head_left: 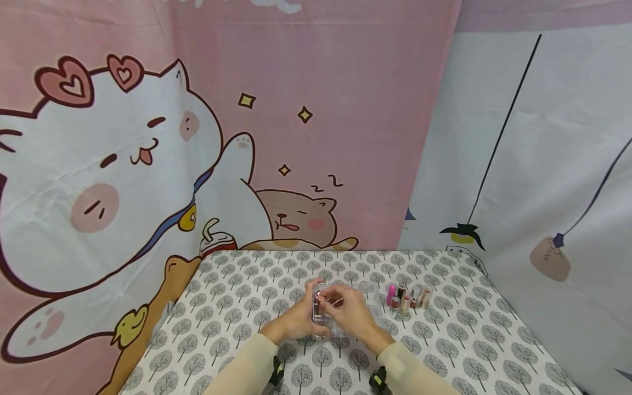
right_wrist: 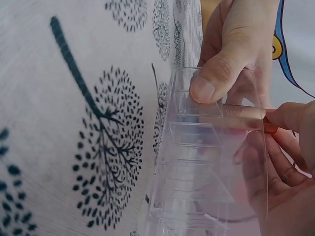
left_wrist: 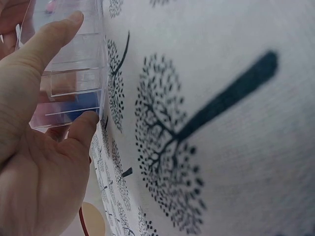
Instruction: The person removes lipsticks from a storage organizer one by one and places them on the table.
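Observation:
A clear plastic organizer [head_left: 373, 302] with divided compartments rests on the table in front of me. My left hand [head_left: 296, 319] grips its left end, the thumb [left_wrist: 54, 39] on the near side. My right hand [head_left: 351, 311] reaches over that end and pinches the top of a copper-coloured lipstick tube [right_wrist: 242, 113]. Through the clear walls, the tube's lower part appears within an end compartment; whether it touches the bottom, I cannot tell. In the right wrist view, the left thumb lies against the organizer beside the tube.
To the right of the organizer stand several lipsticks [head_left: 406, 304] in a close group, among them a bright pink tube [head_left: 391, 294]. A white cloth with grey trees covers the table [head_left: 266, 274]. Behind it hangs a pink and white cartoon curtain [head_left: 365, 137].

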`<control>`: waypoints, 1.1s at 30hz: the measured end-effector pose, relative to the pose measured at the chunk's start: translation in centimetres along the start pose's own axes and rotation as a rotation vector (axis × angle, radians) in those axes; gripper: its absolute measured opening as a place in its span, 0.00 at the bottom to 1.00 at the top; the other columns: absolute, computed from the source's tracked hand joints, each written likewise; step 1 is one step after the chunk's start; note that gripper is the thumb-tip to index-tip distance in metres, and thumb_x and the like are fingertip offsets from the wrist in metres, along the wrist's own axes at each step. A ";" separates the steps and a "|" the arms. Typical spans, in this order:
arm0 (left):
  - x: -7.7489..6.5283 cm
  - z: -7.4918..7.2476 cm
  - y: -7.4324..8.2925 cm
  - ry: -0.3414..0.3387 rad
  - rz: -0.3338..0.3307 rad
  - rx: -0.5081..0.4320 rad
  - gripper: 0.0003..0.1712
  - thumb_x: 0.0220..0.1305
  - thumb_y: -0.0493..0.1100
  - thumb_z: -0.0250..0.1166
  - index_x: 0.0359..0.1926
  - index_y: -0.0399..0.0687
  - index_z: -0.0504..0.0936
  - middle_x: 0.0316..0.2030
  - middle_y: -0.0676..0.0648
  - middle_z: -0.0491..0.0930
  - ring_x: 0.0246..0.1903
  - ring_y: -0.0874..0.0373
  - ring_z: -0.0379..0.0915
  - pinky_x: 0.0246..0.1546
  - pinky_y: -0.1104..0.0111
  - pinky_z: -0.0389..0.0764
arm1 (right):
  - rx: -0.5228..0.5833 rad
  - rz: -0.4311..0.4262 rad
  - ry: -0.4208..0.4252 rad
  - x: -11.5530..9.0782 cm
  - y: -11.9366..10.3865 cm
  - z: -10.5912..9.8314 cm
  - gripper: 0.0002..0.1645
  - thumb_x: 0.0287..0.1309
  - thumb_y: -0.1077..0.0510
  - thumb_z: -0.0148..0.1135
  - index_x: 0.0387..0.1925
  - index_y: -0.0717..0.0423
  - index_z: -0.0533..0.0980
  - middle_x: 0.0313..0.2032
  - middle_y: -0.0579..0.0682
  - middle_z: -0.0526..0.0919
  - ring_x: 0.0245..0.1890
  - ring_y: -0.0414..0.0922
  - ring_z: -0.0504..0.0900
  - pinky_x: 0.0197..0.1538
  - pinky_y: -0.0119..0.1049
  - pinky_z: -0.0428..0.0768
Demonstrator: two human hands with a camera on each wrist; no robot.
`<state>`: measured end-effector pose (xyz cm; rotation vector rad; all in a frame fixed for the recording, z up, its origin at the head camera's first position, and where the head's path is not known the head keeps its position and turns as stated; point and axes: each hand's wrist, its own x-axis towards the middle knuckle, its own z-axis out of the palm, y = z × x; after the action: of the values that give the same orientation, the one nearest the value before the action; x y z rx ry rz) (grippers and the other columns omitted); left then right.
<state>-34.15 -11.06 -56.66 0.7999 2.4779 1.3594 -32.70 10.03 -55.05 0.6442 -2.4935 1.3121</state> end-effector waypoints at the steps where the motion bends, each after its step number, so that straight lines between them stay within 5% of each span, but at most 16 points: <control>1: 0.0 0.0 0.0 0.001 0.001 0.008 0.82 0.59 0.44 0.92 0.94 0.68 0.38 0.73 0.46 0.87 0.66 0.54 0.89 0.82 0.43 0.80 | 0.000 -0.001 0.002 0.0 0.0 -0.1 0.09 0.73 0.59 0.81 0.51 0.47 0.91 0.47 0.47 0.97 0.42 0.41 0.94 0.49 0.29 0.93; 13: 0.2 -0.1 0.1 0.006 0.013 0.045 0.81 0.59 0.46 0.93 0.93 0.68 0.39 0.76 0.43 0.84 0.69 0.49 0.87 0.82 0.41 0.79 | -0.012 -0.026 0.033 0.3 -0.6 -0.8 0.10 0.72 0.59 0.82 0.51 0.47 0.91 0.47 0.47 0.97 0.42 0.41 0.94 0.50 0.39 0.97; 33: 0.1 0.0 0.0 0.023 -0.019 0.023 0.82 0.57 0.44 0.93 0.93 0.73 0.40 0.78 0.42 0.80 0.76 0.44 0.81 0.86 0.40 0.75 | -0.021 -0.050 0.080 -0.2 -2.5 -2.8 0.14 0.71 0.59 0.83 0.55 0.46 0.91 0.48 0.42 0.97 0.43 0.37 0.94 0.51 0.36 0.96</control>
<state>-34.23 -10.99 -56.66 0.7679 2.5165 1.3429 -31.28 11.16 -51.78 0.6328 -2.4079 1.2672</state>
